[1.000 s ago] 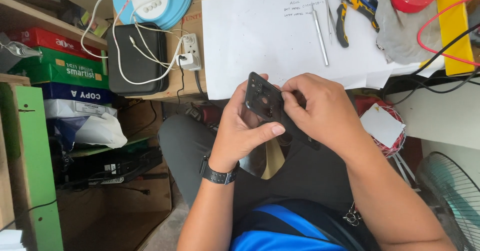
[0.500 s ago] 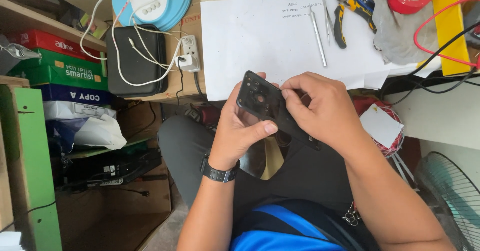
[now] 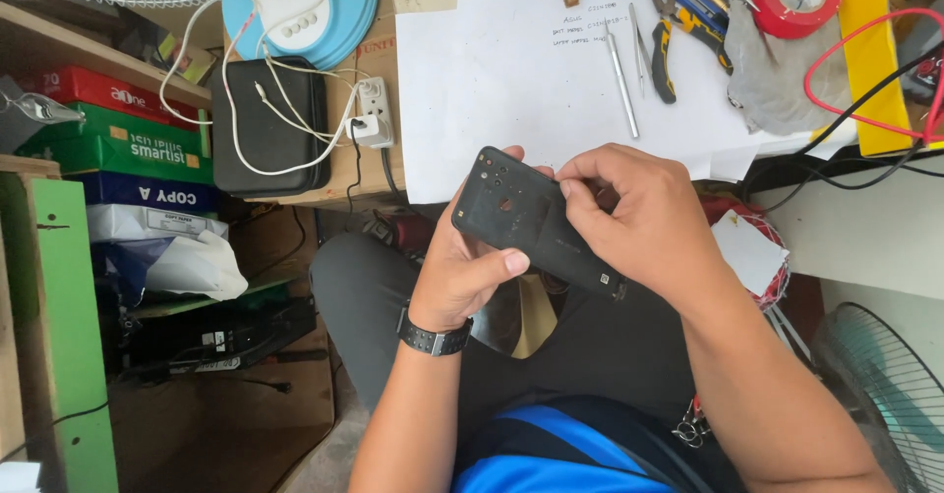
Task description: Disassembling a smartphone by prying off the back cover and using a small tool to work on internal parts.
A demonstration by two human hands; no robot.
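Near the middle of the frame, the left hand (image 3: 472,267) grips a flat black phone back cover (image 3: 536,220) from below, thumb on its face. From the right, the right hand (image 3: 644,223) pinches the cover's top edge. Since half a second ago, the cover has tilted flatter. Above lie a white paper sheet (image 3: 511,70) on the counter (image 3: 364,174), pliers (image 3: 664,46) and red tape roll (image 3: 795,0).

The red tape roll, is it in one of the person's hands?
No, the red tape roll lies on the bench, while both hands grip the dark phone.
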